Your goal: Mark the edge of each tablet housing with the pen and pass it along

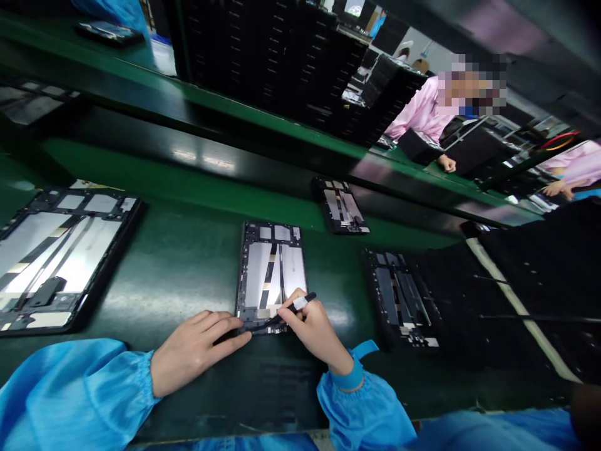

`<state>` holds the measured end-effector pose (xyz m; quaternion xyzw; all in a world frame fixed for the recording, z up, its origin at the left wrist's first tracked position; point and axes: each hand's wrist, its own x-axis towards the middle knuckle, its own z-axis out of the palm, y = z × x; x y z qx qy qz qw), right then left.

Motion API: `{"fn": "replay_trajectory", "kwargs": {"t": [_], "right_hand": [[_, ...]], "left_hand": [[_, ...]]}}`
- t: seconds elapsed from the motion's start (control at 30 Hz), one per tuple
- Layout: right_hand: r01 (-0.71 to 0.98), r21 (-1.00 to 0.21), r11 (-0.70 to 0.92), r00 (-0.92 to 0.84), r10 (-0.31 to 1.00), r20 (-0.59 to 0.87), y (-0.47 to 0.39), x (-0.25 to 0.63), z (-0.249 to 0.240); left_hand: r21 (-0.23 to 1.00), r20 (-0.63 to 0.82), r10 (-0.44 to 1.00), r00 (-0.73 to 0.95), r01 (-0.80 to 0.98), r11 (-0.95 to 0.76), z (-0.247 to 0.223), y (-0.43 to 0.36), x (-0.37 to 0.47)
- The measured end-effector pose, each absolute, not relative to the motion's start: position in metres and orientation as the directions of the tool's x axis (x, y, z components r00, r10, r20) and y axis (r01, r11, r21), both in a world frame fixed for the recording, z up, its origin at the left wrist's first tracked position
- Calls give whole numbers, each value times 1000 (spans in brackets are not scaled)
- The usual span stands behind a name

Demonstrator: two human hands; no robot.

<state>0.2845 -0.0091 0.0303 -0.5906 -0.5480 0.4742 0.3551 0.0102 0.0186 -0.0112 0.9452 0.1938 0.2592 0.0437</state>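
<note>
An opened tablet [292, 266] lies on the green bench in front of me, its silver inside, dark ribbon cables and black frame facing up. My left hand [197, 347] rests at its lower left corner, fingers stretched out and fingertips touching the edge. Black tweezers [307, 299] with a white label are pinched in my right hand [312, 326], over the lower part of the tablet. Their thin tips point left along the bottom edge, close to my left fingertips. What the tips touch is too small to tell.
Another opened tablet [94, 250] lies at the left, one [342, 207] farther back, and one [404, 300] at the right beside black padded material [507, 300]. Across the bench is a raised ledge [225, 156] with dark stacked trays [263, 69]. A person in pink [422, 109] sits beyond.
</note>
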Motion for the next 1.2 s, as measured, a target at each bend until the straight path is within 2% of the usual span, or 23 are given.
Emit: {"fn": "replay_trajectory", "kwargs": {"t": [0.17,0.4,0.93,1.03,1.1,1.2], "right_hand": [[153,-971,-186,-46,980,-195,-10,284,23],[170,-969,-181,-28,982,-188,-10,283,21],[226,-955,-191,-28,979,-202,-8,282,26],[187,-964,-190,-20,980,-198,-9,282,23],[139,-977,-163,67,986,-155,-10,284,18],[83,-995,-63,414,910,-23,-7,288,8]], "left_hand": [[173,477,390,788,351,-920,-13,19,10],[86,475,361,803,365,-927,-19,17,13],[76,431,412,803,423,-903,-1,13,28],[56,418,436,797,457,-888,-1,10,34],[69,418,430,800,444,-893,-2,11,30],[133,439,410,799,394,-910,-1,15,18]]}}
